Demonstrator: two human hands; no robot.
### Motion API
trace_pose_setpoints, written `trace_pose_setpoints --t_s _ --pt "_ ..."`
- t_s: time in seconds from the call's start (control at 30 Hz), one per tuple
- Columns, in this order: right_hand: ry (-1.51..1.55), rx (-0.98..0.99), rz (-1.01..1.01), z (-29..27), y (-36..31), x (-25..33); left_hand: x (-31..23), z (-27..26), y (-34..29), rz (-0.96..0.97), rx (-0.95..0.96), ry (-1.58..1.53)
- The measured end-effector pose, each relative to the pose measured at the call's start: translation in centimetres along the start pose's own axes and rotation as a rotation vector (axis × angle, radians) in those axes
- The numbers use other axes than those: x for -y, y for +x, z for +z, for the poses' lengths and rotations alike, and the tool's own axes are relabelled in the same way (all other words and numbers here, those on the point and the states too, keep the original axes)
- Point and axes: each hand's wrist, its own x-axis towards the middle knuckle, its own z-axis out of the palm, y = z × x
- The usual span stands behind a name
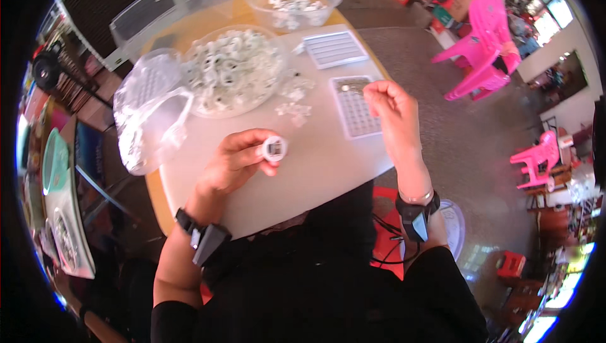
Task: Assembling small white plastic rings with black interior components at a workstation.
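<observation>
My left hand [237, 158] is closed on a small round white plastic part [275, 148], held above the near middle of the table. Its face is turned up and shows a dark, metallic-looking inside. My right hand [394, 112] hovers over the right edge of a white compartment tray [358, 112], thumb and fingertips pinched together. Whatever the pinch may hold is too small to make out. Small shiny pieces lie along the tray's far end. Beyond it sits a second white tray [334, 48] with long slots.
A wide clear bowl [237, 71] heaped with white plastic parts stands left of centre, beside a clear plastic bag [148, 115]. Loose white bits [294, 106] lie right of it. Farther back are another clear bowl [293, 5] and a clear bin [170, 11]. Pink chairs [483, 46] stand right.
</observation>
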Motion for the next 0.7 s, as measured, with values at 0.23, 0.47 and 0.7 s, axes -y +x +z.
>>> trace_pose_setpoints --t_s 0.23,0.47,0.7 --pt "-0.689 -0.108 -0.215 -4.7 3.9 -4.0 0.2 0.4 0.6 -0.029 -0.036 -0.027" --pt "-0.926 -0.092 -0.453 -3.2 3.8 -5.1 -0.1 0.7 0.7 -0.061 -0.046 0.012" --pt "-0.99 -0.082 -0.546 -1.9 2.5 -4.9 -0.4 0.6 0.1 -0.077 -0.038 0.036"
